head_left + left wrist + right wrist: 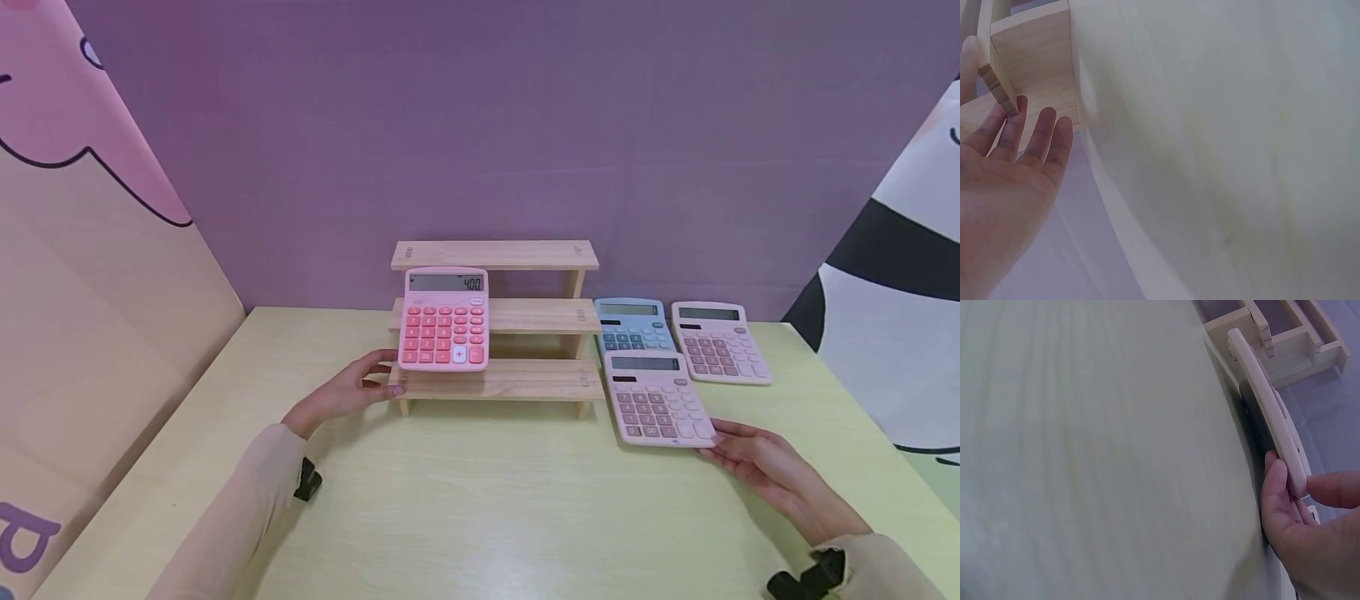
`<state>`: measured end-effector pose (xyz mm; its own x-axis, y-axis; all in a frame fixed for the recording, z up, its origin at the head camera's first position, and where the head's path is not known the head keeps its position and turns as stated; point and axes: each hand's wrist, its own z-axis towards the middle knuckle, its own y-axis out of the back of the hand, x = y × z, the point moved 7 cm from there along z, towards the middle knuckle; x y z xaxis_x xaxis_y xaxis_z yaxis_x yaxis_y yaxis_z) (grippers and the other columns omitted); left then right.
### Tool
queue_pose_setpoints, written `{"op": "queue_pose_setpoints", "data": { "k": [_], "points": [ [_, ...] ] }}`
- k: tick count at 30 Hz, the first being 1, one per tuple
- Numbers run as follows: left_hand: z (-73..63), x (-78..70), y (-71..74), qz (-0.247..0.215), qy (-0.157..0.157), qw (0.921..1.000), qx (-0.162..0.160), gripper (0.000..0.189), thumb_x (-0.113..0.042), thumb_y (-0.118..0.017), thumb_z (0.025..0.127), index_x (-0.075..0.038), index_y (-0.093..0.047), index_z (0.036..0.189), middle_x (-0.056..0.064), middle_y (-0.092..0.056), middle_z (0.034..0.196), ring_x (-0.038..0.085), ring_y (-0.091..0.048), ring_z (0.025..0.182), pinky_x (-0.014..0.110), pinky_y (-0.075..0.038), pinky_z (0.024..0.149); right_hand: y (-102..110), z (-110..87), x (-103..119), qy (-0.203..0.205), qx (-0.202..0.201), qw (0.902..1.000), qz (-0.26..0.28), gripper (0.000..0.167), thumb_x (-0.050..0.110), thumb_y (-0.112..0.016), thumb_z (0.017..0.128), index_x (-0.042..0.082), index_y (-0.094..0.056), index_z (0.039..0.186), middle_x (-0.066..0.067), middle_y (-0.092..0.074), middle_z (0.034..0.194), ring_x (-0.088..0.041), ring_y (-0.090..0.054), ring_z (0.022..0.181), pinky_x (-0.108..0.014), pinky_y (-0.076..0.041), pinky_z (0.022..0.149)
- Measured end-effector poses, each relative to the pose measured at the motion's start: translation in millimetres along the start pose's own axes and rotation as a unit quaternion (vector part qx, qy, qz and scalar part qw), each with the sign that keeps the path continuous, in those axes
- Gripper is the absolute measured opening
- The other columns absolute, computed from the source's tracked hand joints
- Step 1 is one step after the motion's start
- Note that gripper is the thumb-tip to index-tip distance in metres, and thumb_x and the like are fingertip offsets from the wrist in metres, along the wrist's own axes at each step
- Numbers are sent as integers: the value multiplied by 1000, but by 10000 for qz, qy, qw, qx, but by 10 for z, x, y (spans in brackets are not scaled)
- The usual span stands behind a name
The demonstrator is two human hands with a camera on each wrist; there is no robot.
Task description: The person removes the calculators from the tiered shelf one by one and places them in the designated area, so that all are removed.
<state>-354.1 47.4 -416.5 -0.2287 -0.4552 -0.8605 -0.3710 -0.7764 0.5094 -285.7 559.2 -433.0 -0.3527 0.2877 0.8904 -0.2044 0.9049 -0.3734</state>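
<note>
A three-step wooden display rack (543,379) stands at the table's back. My left hand (352,387) holds the left end of its lowest board; in the left wrist view, the thumb and fingertips lie on either side of the board end (999,87). A bright pink calculator (444,333) leans upright on the rack's left side, its display reading 400. My right hand (765,471) pinches the lower right corner of a pale pink calculator (660,408). The right wrist view shows this calculator (1272,412) edge-on, tilted, with the thumb on its face and fingers beneath.
Behind the held calculator lies a blue calculator (633,325), partly covered by it. Another pale pink calculator (723,346) lies to its right, near the back edge of the light wooden table (465,492). A purple backdrop (510,125) rises behind.
</note>
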Motion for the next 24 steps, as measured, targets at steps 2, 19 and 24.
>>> {"op": "queue_pose_setpoints", "data": {
  "k": [2, 19, 24],
  "points": [
    [0, 2, 2, -7, 5, 10000, -2, 68, -31, -67, 83, -12, -32, 139, 8, -34, 143, 33, -35, 130, 46, -36, 106, 5, 0, -4, -15, -37, 10000, -63, 32, -9, -38, 92, 14, -61, 92, 0, -63, 98, -11, -63, 92, -27, -53, 83],
    [19, 21, 10, -27, -13, 10000, 4, 69, -32, -66, 83, -11, -32, 139, 9, -34, 143, 33, -35, 130, 46, -36, 106, 12, -15, 7, 155, 96, 9995, -273, 30, -6, -41, 92, 16, -62, 96, 0, -65, 99, -12, -64, 93, -29, -54, 84],
    [22, 25, 7, -29, -30, 10000, 25, 69, -32, -66, 83, -12, -31, 139, 9, -34, 143, 33, -35, 130, 46, -36, 106, -17, -41, 19, 138, 21, 9983, -561, 32, -8, -42, 91, 18, -60, 97, 2, -65, 99, -14, -65, 92, -31, -54, 83]
  ]
}}
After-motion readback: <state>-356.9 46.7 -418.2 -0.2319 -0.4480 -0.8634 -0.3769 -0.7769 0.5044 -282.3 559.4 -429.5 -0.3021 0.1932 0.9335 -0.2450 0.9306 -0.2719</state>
